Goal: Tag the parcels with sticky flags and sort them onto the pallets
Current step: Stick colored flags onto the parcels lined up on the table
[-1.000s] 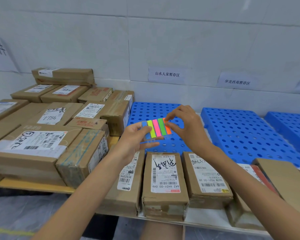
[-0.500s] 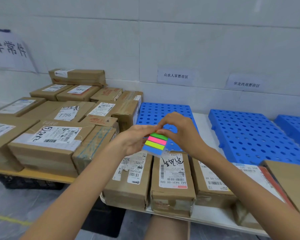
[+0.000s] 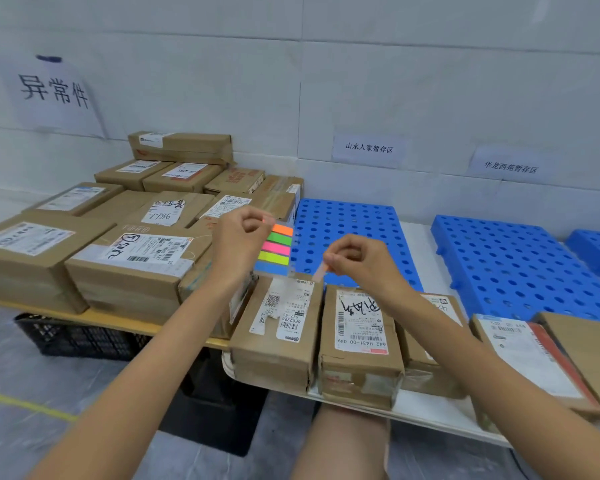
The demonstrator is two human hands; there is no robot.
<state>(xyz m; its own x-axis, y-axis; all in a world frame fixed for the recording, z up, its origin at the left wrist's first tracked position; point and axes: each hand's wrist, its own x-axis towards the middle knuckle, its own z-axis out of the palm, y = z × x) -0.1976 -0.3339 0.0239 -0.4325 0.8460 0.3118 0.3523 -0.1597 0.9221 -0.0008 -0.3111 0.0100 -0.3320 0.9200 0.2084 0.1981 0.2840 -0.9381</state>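
Head view looks down on a row of boxes along the near table edge. The left hand (image 3: 243, 233) pinches the flag pad (image 3: 274, 251) by its top corner, so the coloured strips hang free and face the person, easy to peel from. The right hand (image 3: 357, 261) has its fingers curled, with thumb and forefinger pinching a single flag (image 3: 321, 271) by one end, which leaves the other end free to press down. The strip is blurred and looks pale orange, though that is uncertain. It hangs just above the far edge of the nearest parcel (image 3: 278, 323), which lies label up beside a second parcel (image 3: 359, 330). The nearest one seems the likely target for tagging. Behind them a blue pallet (image 3: 350, 220) carries no boxes and sits under a wall sign (image 3: 368, 148), which presumably names its destination, so sorting onto it is not yet begun.
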